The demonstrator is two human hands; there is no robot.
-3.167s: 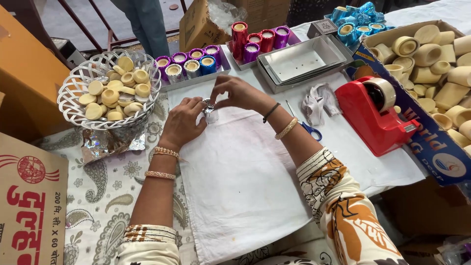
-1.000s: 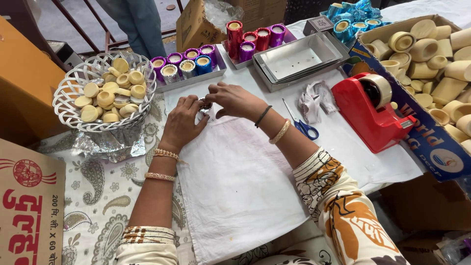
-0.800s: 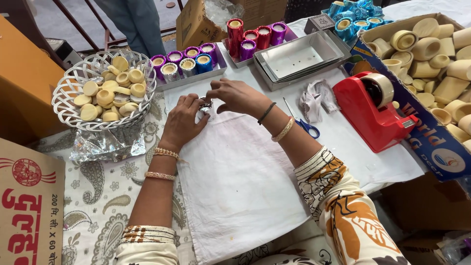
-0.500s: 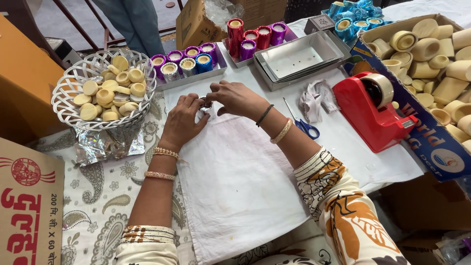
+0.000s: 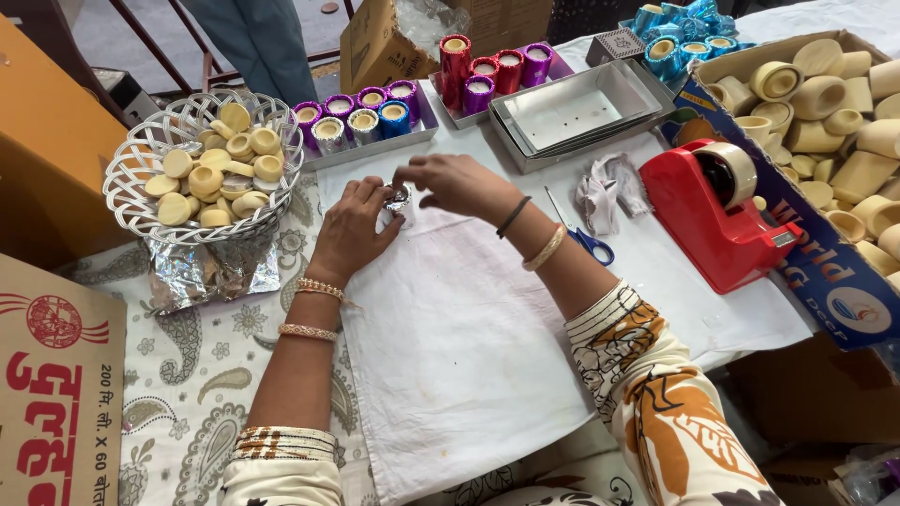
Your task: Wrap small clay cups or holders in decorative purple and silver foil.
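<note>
We have a small cup (image 5: 397, 199) wrapped in silver foil between both hands, low over the far edge of the white cloth (image 5: 469, 337) that covers the tabletop. Our left hand (image 5: 354, 230) cradles it from the near side, fingers curled about its body; our right hand (image 5: 457, 184) comes from the far side, thumb and forefinger closed on the foil at its top. Both grips are closed on the cup, the left as a loose cradle and the right as a fine pinch.

We judge the cup light and fairly stiff in its core, much like the bare cream pieces in the white basket (image 5: 141, 201) left of the cloth. The foil skin is another matter: thin, slick, quick to crease and tear, and it will keep every dent that we press into it. So the body is the place to hold, around its side wall, with spread fingers and little pressure. The loose foil at the rim wants only fingertip work, folded rather than pulled. A hard squeeze would likely wrinkle the shine; a slack hold could let the smooth wrap slide.

Beyond the cloth stands a row of finished cups (image 5: 366, 108) in purple, silver and blue on a tray. Right of the cloth are blue-handled scissors (image 5: 586, 242), a crumpled foil scrap (image 5: 609, 192) and a red tape dispenser (image 5: 727, 220). A sheet of silver foil (image 5: 211, 267) lies under the basket.
</note>
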